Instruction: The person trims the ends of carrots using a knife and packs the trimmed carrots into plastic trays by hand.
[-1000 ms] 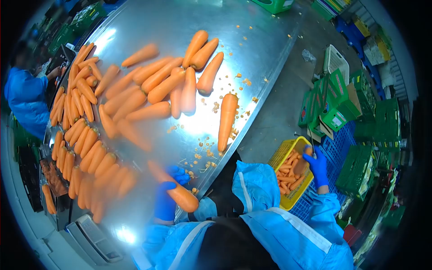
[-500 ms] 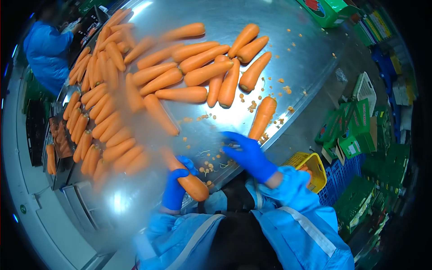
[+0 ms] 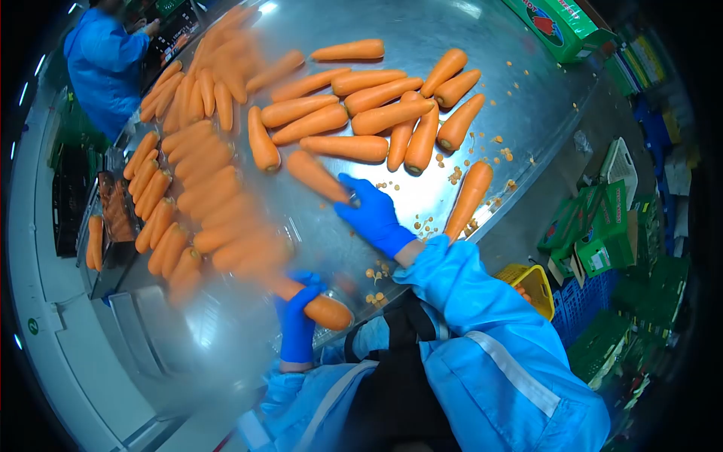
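Observation:
My left hand (image 3: 297, 320), in a blue glove, is wrapped round a thick carrot (image 3: 329, 310) near the table's front edge. A blurry patch hides this carrot's far end. My right hand (image 3: 374, 216), also gloved, reaches over the table with its fingers closed at the lower end of another carrot (image 3: 318, 176). A small metal tool (image 3: 355, 200) glints at its fingertips; its kind cannot be made out. To the right, a single carrot (image 3: 468, 197) lies among orange trimmings (image 3: 423, 226). Several loose carrots (image 3: 392, 117) lie beyond my right hand.
Carrots in rows (image 3: 218, 181) cover the left of the metal table (image 3: 527, 98), partly blurred. A green carton (image 3: 561, 26) stands at the far right corner. A yellow crate (image 3: 536, 290) and more green boxes (image 3: 602, 226) are on the floor. A co-worker (image 3: 109, 64) stands far left.
My right hand has moved left and forward, away from the single carrot, to another carrot's end. My left hand still holds its carrot. The view has shifted slightly.

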`<action>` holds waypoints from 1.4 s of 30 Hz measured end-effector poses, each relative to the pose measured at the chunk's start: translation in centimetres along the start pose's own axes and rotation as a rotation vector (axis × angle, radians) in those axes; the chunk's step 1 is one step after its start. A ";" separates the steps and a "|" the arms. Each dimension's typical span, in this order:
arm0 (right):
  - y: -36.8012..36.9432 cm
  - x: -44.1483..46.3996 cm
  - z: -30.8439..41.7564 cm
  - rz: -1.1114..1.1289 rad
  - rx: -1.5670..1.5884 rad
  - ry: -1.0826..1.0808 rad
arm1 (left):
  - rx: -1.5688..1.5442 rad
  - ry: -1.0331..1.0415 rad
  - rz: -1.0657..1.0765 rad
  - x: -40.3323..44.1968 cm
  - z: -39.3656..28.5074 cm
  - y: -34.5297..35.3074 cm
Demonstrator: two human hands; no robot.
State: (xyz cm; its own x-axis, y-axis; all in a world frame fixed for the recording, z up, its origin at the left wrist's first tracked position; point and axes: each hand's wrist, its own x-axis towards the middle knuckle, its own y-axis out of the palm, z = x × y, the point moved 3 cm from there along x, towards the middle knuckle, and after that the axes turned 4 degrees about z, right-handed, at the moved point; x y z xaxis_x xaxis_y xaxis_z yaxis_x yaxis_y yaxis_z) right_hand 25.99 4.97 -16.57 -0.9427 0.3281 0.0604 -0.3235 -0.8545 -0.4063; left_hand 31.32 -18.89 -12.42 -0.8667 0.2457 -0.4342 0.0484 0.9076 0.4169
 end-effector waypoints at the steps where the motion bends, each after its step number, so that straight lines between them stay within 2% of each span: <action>1: -1.9 -0.2 1.6 -0.032 0.023 0.029 | 0.068 0.010 0.037 0.3 -0.2 0.2; 2: -3.7 -0.4 3.6 0.007 -0.003 0.055 | 0.224 0.030 0.120 0.6 -0.9 0.7; 5: -8.3 -2.1 8.7 0.113 -0.134 0.059 | 0.538 0.322 0.233 1.0 -3.0 3.8; 7: -9.8 -4.4 10.7 0.217 -0.164 0.085 | 0.613 0.329 0.312 0.4 -4.2 6.8; 8: -10.3 -5.6 11.6 0.191 -0.128 0.031 | 0.654 0.334 0.353 0.1 -4.3 7.6; 11: -11.0 -8.6 13.1 0.195 -0.097 0.029 | 0.658 -0.205 0.530 -0.4 -2.4 8.1; 12: -11.1 -9.4 13.2 0.232 -0.120 0.044 | 0.572 -0.273 0.567 -1.3 -2.7 8.8; 16: -12.3 -12.2 12.6 0.252 -0.017 0.014 | 0.559 -0.240 0.831 -2.7 -2.4 10.0; 18: -13.6 -13.1 12.4 0.287 0.106 0.022 | 0.610 -0.208 0.816 -3.3 -2.3 9.9; 21: -16.2 -13.8 11.4 0.415 -0.238 0.053 | 0.736 -0.153 0.690 -4.2 -2.4 9.2; 22: -16.5 -14.3 10.9 0.418 -0.397 -0.089 | 0.771 -0.135 0.654 -4.4 -2.5 9.1; 28: -17.2 -15.3 10.6 0.491 -0.417 -0.171 | 0.941 -0.041 0.490 -4.9 -3.0 8.6; 32: -17.2 -15.3 10.2 0.499 -0.462 -0.152 | 0.929 0.125 0.412 -4.5 -1.8 6.7; 34: -17.2 -15.1 10.2 0.488 -0.440 -0.170 | 0.944 0.126 0.441 -4.2 -1.7 5.9; 37: -17.1 -15.0 10.0 0.534 -0.513 -0.139 | 0.940 -0.015 0.520 -4.3 -3.2 6.8; 40: -17.6 -14.5 8.0 0.467 -0.414 -0.150 | 0.889 -0.137 0.525 -4.8 -4.3 7.3; 42: -19.0 -14.2 3.9 0.345 -0.374 0.156 | 0.794 -0.210 0.470 -4.8 -4.6 7.2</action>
State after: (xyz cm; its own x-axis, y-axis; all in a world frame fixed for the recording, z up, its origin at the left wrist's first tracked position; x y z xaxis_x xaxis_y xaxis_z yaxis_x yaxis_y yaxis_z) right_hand 45.18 14.96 -6.18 -0.9566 0.1336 -0.2591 0.0814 -0.7311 -0.6774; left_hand 33.56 -15.05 -3.67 -0.5691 0.6310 -0.5273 0.7606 0.6476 -0.0459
